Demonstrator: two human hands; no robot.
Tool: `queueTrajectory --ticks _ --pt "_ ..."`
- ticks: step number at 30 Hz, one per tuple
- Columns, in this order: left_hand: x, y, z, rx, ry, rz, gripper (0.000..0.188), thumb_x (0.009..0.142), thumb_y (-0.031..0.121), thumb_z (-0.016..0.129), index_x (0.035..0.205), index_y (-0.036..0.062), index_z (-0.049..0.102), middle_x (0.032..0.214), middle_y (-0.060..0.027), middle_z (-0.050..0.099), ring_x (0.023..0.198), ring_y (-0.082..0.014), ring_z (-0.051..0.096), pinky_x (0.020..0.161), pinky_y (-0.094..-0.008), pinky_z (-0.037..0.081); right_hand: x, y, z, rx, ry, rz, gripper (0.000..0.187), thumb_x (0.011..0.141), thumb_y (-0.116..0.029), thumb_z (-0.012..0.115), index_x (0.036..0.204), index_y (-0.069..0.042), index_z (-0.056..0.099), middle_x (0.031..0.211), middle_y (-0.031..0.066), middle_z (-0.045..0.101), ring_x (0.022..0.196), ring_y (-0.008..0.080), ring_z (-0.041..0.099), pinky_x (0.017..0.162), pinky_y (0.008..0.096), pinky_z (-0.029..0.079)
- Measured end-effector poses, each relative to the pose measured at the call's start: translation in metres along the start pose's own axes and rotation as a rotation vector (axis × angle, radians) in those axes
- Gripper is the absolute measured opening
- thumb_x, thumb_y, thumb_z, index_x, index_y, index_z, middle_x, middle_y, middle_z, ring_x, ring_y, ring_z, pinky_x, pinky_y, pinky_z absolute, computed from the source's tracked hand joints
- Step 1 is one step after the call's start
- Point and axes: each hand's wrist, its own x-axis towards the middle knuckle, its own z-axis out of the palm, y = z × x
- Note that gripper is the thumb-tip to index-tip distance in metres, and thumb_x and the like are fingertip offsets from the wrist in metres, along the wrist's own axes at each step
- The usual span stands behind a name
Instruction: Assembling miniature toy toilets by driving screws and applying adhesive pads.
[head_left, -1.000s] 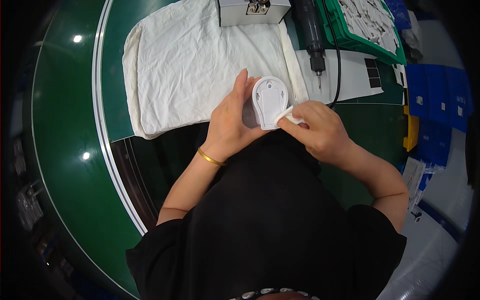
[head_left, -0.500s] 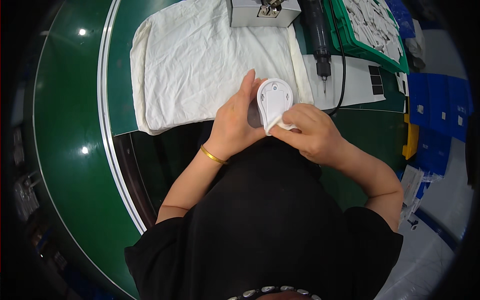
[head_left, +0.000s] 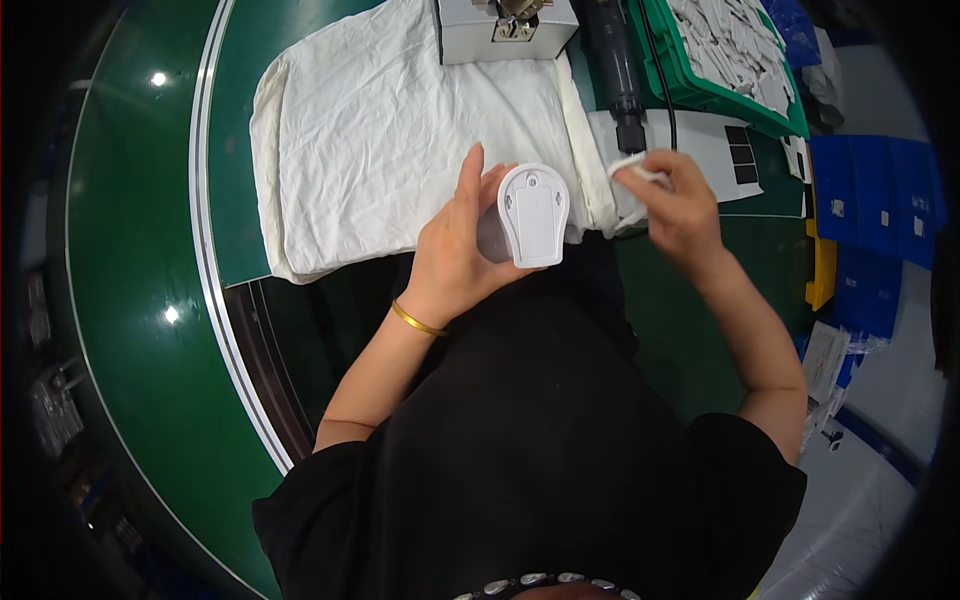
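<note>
My left hand [head_left: 458, 243] holds a white plastic housing [head_left: 535, 215] by its side, over the near edge of the white cloth. The housing is rounded at its far end and straight at its near end. A recessed panel and screw holes show on its upturned face. To the right, my right hand [head_left: 683, 205] pinches a small piece of white cloth [head_left: 632, 172], apart from the housing. Just beyond that hand is a black electric screwdriver [head_left: 615, 75], its tip hidden behind the hand and the cloth piece.
A folded white cloth [head_left: 370, 150] covers part of the green table [head_left: 235, 110]. At the back stands a grey metal box [head_left: 508, 38] with a fixture on it. A green crate [head_left: 700, 90] of white plastic parts stands back right. Blue bins [head_left: 865, 205] are further right.
My right hand has drawn away from the housing, rightward and a little farther out, taking the cloth piece with it. My left hand keeps the housing, which has shifted slightly left.
</note>
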Motion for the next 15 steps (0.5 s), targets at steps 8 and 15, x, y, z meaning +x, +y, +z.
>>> queueTrajectory --ticks 8,15 --pt "-0.001 -0.001 0.0 0.016 -0.026 -0.002 0.121 0.061 0.024 0.091 0.15 -0.0042 0.013 0.126 -0.0167 0.062 0.119 -0.0311 0.06 0.094 -0.0361 0.052 0.028 0.006 0.016 0.065 0.072 -0.001 0.035 0.07 0.005 0.066 0.101 -0.008 0.074 0.103 0.0133 0.061 0.089 0.0294 0.062 0.077 0.0388 0.052" --pt "0.002 0.001 -0.001 -0.018 -0.036 -0.028 0.12 0.061 0.024 0.09 0.15 -0.0046 0.014 0.126 -0.0166 0.062 0.118 -0.0313 0.06 0.094 -0.0362 0.052 0.033 -0.009 0.02 0.179 0.01 -0.26 0.035 0.068 0.004 0.067 0.1 -0.008 0.075 0.097 0.0116 0.06 0.088 0.0299 0.062 0.077 0.0396 0.052"
